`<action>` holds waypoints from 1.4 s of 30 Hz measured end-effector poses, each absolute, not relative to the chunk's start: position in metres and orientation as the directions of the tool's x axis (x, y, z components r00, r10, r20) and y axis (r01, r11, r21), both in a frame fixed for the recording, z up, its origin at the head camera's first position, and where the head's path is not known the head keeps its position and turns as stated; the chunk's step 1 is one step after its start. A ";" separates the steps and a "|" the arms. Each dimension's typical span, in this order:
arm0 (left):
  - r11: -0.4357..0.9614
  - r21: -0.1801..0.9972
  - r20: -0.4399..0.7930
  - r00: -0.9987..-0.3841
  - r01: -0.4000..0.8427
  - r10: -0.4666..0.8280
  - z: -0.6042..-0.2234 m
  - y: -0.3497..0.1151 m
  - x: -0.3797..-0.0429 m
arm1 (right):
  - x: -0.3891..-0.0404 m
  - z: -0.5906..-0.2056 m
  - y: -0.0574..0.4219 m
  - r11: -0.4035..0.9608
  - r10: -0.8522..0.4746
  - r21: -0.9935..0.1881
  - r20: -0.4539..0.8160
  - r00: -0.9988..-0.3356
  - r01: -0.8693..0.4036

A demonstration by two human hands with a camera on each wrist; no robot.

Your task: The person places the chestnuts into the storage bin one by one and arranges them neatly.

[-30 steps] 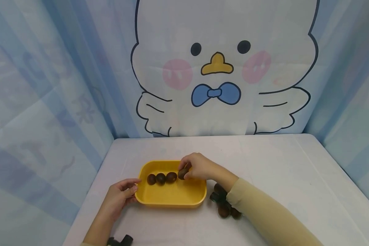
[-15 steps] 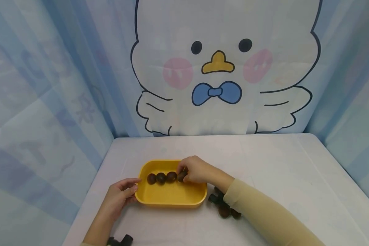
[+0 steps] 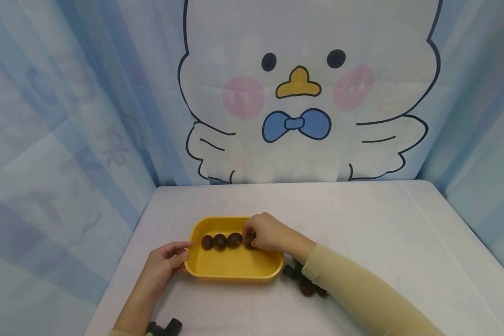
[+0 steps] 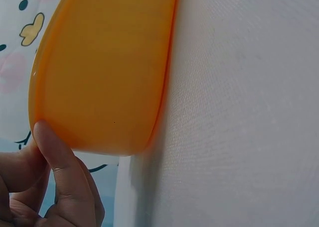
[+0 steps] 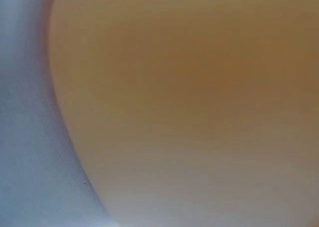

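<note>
A shallow yellow tray point(image 3: 235, 268) sits on the table. In its back half, several dark brown, egg-shaped pieces stand in a row, among them one at the left end point(image 3: 207, 242). My left hand point(image 3: 161, 266) grips the tray's left rim; the left wrist view shows its fingers point(image 4: 57, 155) at the edge of the tray point(image 4: 107, 72). With thumb and fingers, my right hand point(image 3: 269, 232) pinches the rightmost brown piece point(image 3: 249, 241), which is partly hidden behind the fingertips. The right wrist view has only the tray's blurred outer side point(image 5: 199, 87).
More brown pieces point(image 3: 306, 287) lie on the table right of the tray, partly covered by the right sleeve point(image 3: 353, 284). Black camera parts point(image 3: 168, 328) show at the left wrist. A curtain with a printed cartoon chick point(image 3: 298, 149) hangs behind the table.
My right hand has settled slightly lower and to the left, bringing its brown piece up to the end of the row. My left hand stays on the rim.
</note>
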State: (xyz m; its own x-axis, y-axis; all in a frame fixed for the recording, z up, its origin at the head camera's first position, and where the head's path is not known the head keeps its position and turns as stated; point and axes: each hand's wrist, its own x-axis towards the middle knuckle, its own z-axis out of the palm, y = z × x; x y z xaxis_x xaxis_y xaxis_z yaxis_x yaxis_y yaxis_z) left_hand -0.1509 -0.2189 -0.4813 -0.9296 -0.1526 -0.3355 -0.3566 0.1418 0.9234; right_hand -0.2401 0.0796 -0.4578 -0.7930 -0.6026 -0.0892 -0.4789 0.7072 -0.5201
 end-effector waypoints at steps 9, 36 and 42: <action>0.146 0.923 -0.334 -0.930 -0.356 -0.154 -0.480 -0.217 -0.151 | -0.236 -0.450 0.083 0.713 -0.586 -0.529 -0.090 -0.805 -0.460; 0.149 0.919 -0.344 -0.927 -0.365 -0.151 -0.477 -0.217 -0.150 | -0.227 -0.414 0.161 0.588 -0.507 -0.764 -0.091 -0.857 -0.267; 0.143 0.921 -0.343 -0.928 -0.364 -0.147 -0.479 -0.218 -0.151 | -0.220 -0.418 0.181 0.617 -0.466 -0.745 -0.089 -0.880 -0.252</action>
